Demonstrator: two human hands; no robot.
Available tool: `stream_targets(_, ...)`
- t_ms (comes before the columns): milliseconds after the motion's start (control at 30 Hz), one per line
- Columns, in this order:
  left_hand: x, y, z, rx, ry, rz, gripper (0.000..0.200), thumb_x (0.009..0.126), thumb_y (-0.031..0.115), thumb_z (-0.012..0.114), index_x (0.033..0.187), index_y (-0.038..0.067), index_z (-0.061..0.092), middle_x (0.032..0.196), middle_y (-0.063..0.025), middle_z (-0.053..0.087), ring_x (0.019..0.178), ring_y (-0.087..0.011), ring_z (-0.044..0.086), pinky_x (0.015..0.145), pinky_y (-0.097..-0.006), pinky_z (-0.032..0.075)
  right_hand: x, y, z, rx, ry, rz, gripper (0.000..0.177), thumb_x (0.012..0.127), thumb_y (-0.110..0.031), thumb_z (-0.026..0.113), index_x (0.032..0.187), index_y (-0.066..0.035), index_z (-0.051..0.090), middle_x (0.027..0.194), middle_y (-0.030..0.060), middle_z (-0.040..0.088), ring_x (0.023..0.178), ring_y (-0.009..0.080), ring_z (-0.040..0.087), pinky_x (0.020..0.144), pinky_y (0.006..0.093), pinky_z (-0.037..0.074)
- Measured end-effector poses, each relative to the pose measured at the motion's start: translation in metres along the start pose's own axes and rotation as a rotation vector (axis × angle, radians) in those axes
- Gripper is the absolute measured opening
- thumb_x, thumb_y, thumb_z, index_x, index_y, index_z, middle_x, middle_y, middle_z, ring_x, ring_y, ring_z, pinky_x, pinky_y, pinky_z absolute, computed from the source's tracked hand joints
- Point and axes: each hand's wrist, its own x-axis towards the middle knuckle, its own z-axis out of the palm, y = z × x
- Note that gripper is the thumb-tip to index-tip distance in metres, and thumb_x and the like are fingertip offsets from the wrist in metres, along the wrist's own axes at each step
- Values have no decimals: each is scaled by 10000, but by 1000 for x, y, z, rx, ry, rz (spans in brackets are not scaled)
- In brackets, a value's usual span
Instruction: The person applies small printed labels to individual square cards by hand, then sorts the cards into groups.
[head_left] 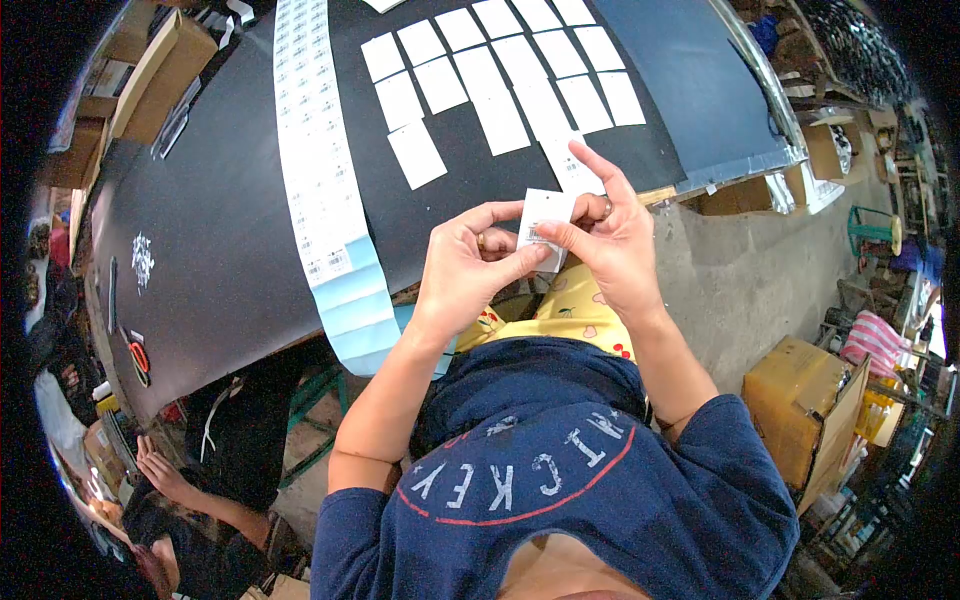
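Between both hands is a small white card tag (541, 212) with a hole near its top and a printed barcode label on it. My left hand (468, 258) pinches the tag's left and lower edge between thumb and fingers. My right hand (612, 232) has its thumb on the barcode label and its index finger stretched out. A long strip of barcode labels (318, 160) lies on the black table at the left, its blue backing (355, 305) hanging over the near edge. Rows of white cards (490, 97) lie beyond my hands.
The black table (230, 190) bears orange-handled scissors (138, 362) and a pile of small white bits (143, 262) at the left. Cardboard boxes stand at the far left, and another cardboard box (790, 395) is on the floor at right. Another person's hand (163, 470) shows at lower left.
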Motion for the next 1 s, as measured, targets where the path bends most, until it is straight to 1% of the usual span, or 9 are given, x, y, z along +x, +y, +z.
stream_targets(67, 1, -3, -2, 3, -19, -24, 438, 801, 22, 728, 1190, -77, 552, 830, -91, 700, 731, -112, 665, 669, -220, 530, 1, -4, 0, -5, 2, 33, 740, 754, 72, 724, 1400, -24, 375, 713, 10, 619, 676, 56, 575, 668, 211, 477)
stream_targets(133, 1, 0, -1, 23, -19, -41, 454, 795, 21, 732, 1198, -78, 547, 831, -90, 700, 731, -111, 665, 669, -220, 529, 2, -10, -1, 126, 65, 165, 705, 770, 85, 706, 1395, -16, 397, 797, 34, 655, 744, 53, 589, 687, 190, 465)
stream_targets(433, 2, -7, 0, 4, -50, -6, 507, 791, 52, 737, 1242, -68, 539, 786, -87, 705, 704, -64, 639, 626, -203, 498, -2, -3, 2, -86, -102, 19, 719, 790, 54, 682, 1422, -44, 354, 778, 19, 627, 722, 67, 580, 667, 216, 468)
stream_targets(567, -1, -2, 3, 14, -56, -16, 518, 799, 52, 727, 1263, -59, 526, 777, -79, 701, 714, -56, 630, 628, -198, 487, 3, -3, 2, -30, -43, 96, 746, 783, 60, 686, 1433, -52, 338, 802, 32, 632, 737, 69, 582, 678, 212, 468)
stream_targets(633, 0, -3, 3, 46, -50, -12, 525, 799, 54, 729, 1267, -60, 520, 778, -79, 701, 713, -57, 629, 628, -198, 487, 6, -2, -1, 182, 67, 174, 708, 811, 60, 664, 1430, -60, 344, 833, 45, 642, 755, 73, 585, 675, 206, 468)
stream_targets(733, 2, -5, 1, 44, -39, -20, 539, 796, 58, 736, 1272, -63, 513, 783, -80, 702, 713, -60, 630, 627, -198, 488, 1, 2, -1, 134, -78, 80, 643, 851, 55, 629, 1421, -55, 354, 881, 59, 650, 776, 76, 589, 677, 210, 470)
stream_targets(833, 3, -5, 4, 3, -39, -31, 557, 794, 48, 738, 1274, -83, 489, 789, -89, 700, 713, -81, 643, 633, -201, 498, -2, -4, -1, -86, -89, 33, 622, 864, 46, 622, 1417, -48, 353, 903, 69, 651, 791, 79, 593, 692, 218, 477)
stream_targets(933, 2, -4, 8, -18, -30, -43, 556, 799, 48, 735, 1274, -91, 482, 804, -96, 701, 706, -90, 649, 629, -208, 509, 5, -6, -9, 48, -13, 155, 644, 836, 46, 656, 1403, -38, 362, 898, 73, 653, 797, 84, 598, 710, 223, 483)
stream_targets(1000, 3, -6, 12, -34, -18, -51, 544, 802, 59, 736, 1272, -80, 498, 815, -95, 704, 700, -81, 644, 619, -212, 510, 5, -6, -12, 12, -8, 105, 621, 829, 43, 665, 1379, -34, 388, 893, 72, 654, 794, 83, 600, 712, 221, 484)
